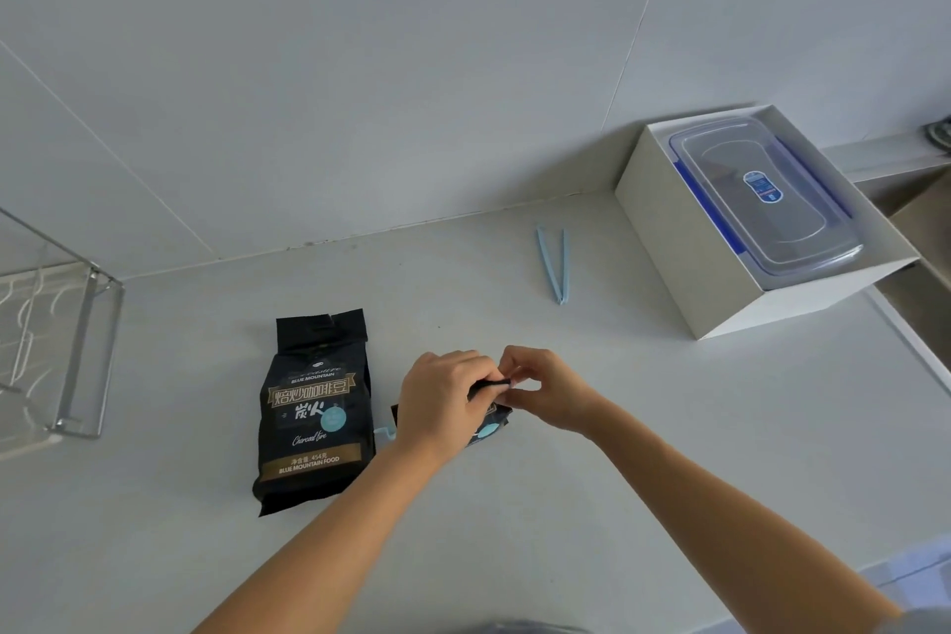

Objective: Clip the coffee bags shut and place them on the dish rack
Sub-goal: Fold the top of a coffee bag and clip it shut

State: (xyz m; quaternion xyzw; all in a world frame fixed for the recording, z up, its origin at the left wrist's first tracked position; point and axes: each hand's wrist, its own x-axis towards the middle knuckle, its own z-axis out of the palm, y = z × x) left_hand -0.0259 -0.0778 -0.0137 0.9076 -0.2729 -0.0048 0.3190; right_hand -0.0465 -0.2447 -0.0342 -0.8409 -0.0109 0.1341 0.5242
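While your hands meet over countertop [514, 530], left hand [442, 402] and right hand [545, 394] pinch folded black top of held coffee bag [491, 420], which is mostly hidden beneath them. Light-blue clip end [385, 434] pokes out just left of your left wrist. Second coffee bag [314, 412] lies flat beside it. Farther back: open sealing clip [555, 268]; dish rack [77, 324] at left edge; lidded plastic container [761, 201] inside white box [664, 242].

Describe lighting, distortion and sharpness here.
Head view: soft, even light, only faint shadows beside the lying coffee bag; wide-angle bend tilts the walls and dish rack; left hand and right hand, pinching the second coffee bag, slightly soft; no harsh glare.
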